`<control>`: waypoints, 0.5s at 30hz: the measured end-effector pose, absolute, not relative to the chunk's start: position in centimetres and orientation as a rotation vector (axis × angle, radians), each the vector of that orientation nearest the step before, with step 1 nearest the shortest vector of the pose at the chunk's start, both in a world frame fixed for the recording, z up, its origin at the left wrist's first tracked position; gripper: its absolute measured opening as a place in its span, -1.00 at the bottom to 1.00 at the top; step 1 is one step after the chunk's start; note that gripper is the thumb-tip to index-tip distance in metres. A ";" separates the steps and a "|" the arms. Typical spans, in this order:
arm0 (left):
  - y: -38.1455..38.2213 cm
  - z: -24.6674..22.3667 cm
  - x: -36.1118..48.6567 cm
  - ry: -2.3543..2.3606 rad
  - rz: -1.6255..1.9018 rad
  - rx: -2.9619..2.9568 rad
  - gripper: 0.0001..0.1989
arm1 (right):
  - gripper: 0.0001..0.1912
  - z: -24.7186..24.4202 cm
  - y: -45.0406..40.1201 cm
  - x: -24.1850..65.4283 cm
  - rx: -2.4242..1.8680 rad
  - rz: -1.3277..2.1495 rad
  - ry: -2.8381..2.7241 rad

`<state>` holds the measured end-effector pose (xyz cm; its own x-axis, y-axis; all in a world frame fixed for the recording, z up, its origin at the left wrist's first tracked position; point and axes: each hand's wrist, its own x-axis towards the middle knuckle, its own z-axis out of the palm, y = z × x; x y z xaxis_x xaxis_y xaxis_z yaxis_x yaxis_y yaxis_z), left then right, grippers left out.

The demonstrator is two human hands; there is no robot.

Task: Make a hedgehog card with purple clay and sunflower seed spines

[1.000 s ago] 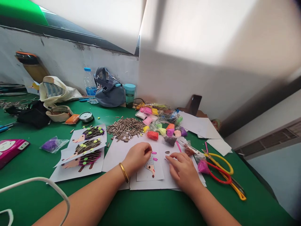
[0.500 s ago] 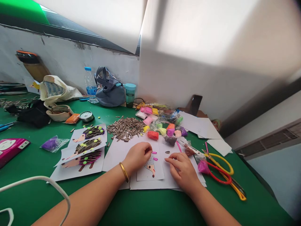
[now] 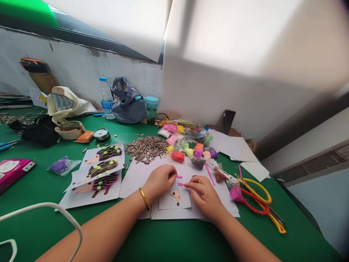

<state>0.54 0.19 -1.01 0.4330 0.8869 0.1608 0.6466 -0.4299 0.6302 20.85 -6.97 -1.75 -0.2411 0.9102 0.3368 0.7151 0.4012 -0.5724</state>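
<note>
A hedgehog drawing on white paper [image 3: 174, 203] lies in front of me, with a peach clay face [image 3: 175, 197] and two small pink clay feet [image 3: 180, 184]. My left hand [image 3: 161, 182], a gold bangle on its wrist, rests over the drawing's left part with fingers curled and pressed together; anything in them is hidden. My right hand [image 3: 204, 194] has its fingers stretched out, the fingertips at the lower pink foot. A single sunflower seed beside the drawing is mostly covered by this hand.
Behind my hands are a pile of sunflower seeds [image 3: 147, 147] and several bags of coloured clay [image 3: 177, 156]. Finished seed hedgehogs [image 3: 105, 167] lie on paper at left. Scissors [image 3: 259, 196] lie at right, a white cable [image 3: 54, 207] at front left. A bottle [image 3: 105, 100] stands by the wall.
My right hand has moved left, from beside the drawing to the lower pink foot, and now covers most of the lone seed. The left hand has stayed in place.
</note>
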 end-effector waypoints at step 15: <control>0.1 -1.1 0.5 1.273 0.684 2.219 -0.89 | -0.65 -2.1 -6.7 20.6 -1.436 0.475 -2.030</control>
<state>0.47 0.13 -1.14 0.4402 0.8798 0.1794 0.6350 -0.4463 0.6306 20.62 -6.65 -2.13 -0.2339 0.9352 0.2658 0.7204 0.3503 -0.5986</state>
